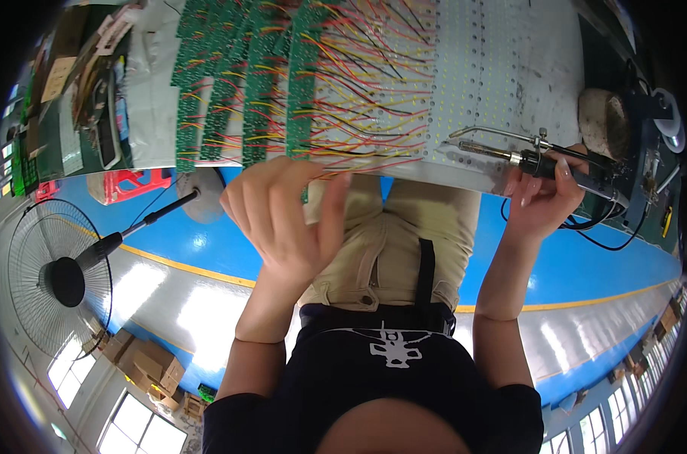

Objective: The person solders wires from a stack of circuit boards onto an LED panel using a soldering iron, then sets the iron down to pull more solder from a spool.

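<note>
My left hand [279,208] is at the near edge of the work surface, its fingers curled around a green circuit board [305,194]. Only a small part of that board shows between index finger and thumb. Red and yellow wires run beside the thumb. My right hand [544,193] grips the black handle of a soldering iron [495,151], which points left. A thin metal tube [502,133] is clamped along the iron. Its tip is over a pale panel [464,98] with rows of holes and small yellow-green marks, apart from the left hand.
Rows of green circuit boards [264,91] with red, yellow and black wires [373,98] cover the middle left. A round brownish block [603,122] and black cables [616,246] are at right. A standing fan [62,281] and red stool [135,184] are at left.
</note>
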Motion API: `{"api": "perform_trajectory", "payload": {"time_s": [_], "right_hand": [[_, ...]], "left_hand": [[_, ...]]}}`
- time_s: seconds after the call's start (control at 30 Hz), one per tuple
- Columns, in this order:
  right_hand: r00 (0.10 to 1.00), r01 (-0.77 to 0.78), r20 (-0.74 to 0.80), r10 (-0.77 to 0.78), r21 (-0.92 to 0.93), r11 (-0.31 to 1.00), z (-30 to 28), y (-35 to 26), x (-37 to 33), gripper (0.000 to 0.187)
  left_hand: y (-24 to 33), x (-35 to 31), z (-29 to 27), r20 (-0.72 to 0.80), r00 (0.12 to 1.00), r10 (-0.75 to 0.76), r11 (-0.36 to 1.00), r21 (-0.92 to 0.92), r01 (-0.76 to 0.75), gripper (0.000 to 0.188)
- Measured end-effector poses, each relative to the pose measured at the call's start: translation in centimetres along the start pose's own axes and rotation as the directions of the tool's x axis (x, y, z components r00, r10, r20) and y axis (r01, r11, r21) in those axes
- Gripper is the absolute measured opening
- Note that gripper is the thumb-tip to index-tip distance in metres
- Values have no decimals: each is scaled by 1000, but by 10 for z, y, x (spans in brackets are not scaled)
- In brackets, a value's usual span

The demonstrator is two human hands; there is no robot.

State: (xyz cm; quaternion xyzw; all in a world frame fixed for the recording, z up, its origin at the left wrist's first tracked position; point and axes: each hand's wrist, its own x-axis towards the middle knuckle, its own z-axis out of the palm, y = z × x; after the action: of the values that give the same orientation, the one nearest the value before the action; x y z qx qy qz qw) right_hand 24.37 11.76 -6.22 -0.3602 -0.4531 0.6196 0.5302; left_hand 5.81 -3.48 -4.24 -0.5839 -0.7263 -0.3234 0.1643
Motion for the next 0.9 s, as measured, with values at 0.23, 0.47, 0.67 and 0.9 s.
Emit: {"api": "perform_trajectory", "payload": {"time_s": [0.23,0.47,0.67,0.9], "right_hand": [[995,-65,-61,76,165,984,5,-14,7,9],[993,-108,-9,114,263,959,1,-13,5,8],[982,-157,-70,176,220,963,2,-9,3,9],[986,-162,1,169,293,942,-12,-7,7,7]], "left_hand": [[-28,14,-25,262,932,-251,946,271,178,15],[-23,27,-35,309,947,-91,983,182,35,8],[-21,37,-48,342,939,-25,993,120,-17,10],[6,56,-59,357,927,113,983,98,-157,10]]}}
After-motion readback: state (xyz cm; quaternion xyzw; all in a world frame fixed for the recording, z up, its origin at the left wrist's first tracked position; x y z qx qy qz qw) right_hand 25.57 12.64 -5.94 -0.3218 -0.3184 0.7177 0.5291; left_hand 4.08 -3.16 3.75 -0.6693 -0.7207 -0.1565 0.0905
